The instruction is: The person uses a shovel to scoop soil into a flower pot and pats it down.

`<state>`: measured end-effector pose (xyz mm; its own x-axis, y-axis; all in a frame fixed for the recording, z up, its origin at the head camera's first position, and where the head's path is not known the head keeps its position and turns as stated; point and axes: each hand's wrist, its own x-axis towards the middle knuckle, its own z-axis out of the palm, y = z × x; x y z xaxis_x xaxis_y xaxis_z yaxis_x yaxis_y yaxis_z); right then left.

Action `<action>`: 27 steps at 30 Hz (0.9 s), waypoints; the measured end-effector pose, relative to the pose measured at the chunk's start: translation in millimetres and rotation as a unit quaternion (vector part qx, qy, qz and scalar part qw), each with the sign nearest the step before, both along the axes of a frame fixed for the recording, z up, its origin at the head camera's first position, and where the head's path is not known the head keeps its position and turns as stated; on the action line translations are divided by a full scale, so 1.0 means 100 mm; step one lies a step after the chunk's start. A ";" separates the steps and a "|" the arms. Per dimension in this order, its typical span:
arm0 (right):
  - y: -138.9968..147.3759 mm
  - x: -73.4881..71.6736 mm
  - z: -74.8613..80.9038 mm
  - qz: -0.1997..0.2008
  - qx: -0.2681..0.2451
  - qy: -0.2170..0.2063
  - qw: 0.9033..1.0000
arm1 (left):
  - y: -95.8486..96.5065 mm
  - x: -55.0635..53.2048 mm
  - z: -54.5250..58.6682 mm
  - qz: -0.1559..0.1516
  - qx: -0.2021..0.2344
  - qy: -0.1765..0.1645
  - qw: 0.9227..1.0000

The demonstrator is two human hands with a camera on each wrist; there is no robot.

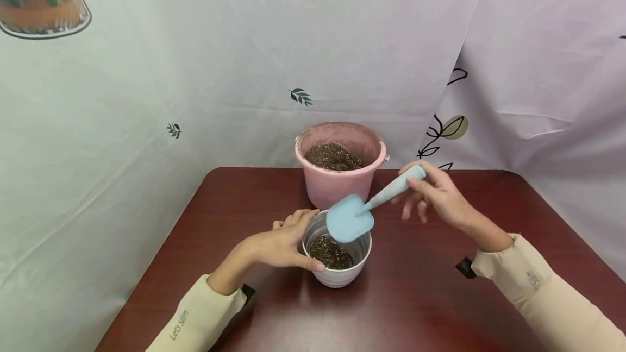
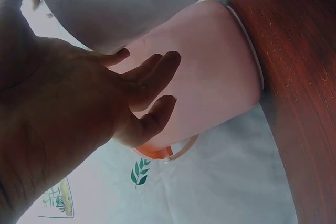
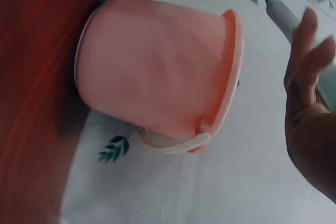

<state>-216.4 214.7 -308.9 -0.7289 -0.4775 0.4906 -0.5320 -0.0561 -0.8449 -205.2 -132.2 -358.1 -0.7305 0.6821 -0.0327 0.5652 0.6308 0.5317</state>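
Observation:
A white flowerpot (image 1: 337, 277) with dark soil (image 1: 329, 252) in its lower part stands on the table. My left hand (image 1: 282, 243) holds it from the left, thumb along the front rim and a fingertip at the back rim. In the left wrist view the other fingers (image 2: 157, 77) of that hand curve loosely below the pot's side. My right hand (image 1: 440, 192) grips the pale handle of a light blue hand trowel (image 1: 349, 220) between thumb and fingers. The blade tilts down over the pot's opening, its back facing up.
Just behind the pot stands a pink bucket (image 1: 337, 189) partly filled with soil, with a white handle (image 3: 184, 145) hanging at its side. Printed white cloth (image 1: 235, 58) hangs behind and beside the dark red table (image 1: 411, 297).

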 end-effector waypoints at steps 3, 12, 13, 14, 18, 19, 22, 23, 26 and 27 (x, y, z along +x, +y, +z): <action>0.04 -0.08 0.03 0.000 -0.102 -0.060 0.993 | 0.01 0.00 0.01 0.001 -0.006 -0.006 1.000; 0.07 -0.28 0.29 -0.077 -0.221 -0.084 0.969 | -0.05 -0.03 0.07 0.020 0.022 -0.032 0.999; 0.07 -0.31 0.32 -0.089 -0.216 -0.080 0.969 | -0.06 -0.05 0.09 0.029 0.031 -0.037 0.998; 0.06 -0.33 0.35 -0.100 -0.211 -0.078 0.969 | -0.07 -0.07 0.10 0.039 0.042 -0.039 0.998; 0.04 -0.46 0.43 -0.143 -0.166 -0.067 0.973 | -0.07 -0.17 0.16 0.103 0.093 -0.038 0.990; 0.02 -0.49 0.44 -0.156 -0.152 -0.061 0.974 | -0.06 -0.20 0.18 0.120 0.109 -0.032 0.986; -0.02 -0.62 0.44 -0.201 -0.095 -0.028 0.975 | 0.00 -0.32 0.25 0.167 0.164 -0.015 0.972; -0.05 -0.67 0.43 -0.218 -0.071 -0.015 0.973 | 0.03 -0.36 0.28 0.181 0.183 -0.010 0.966; -0.12 -0.80 0.41 -0.264 0.012 0.023 0.964 | 0.12 -0.49 0.33 0.225 0.235 -0.004 0.945; -0.15 -0.83 0.41 -0.273 0.039 0.034 0.960 | 0.15 -0.53 0.33 0.238 0.255 -0.009 0.937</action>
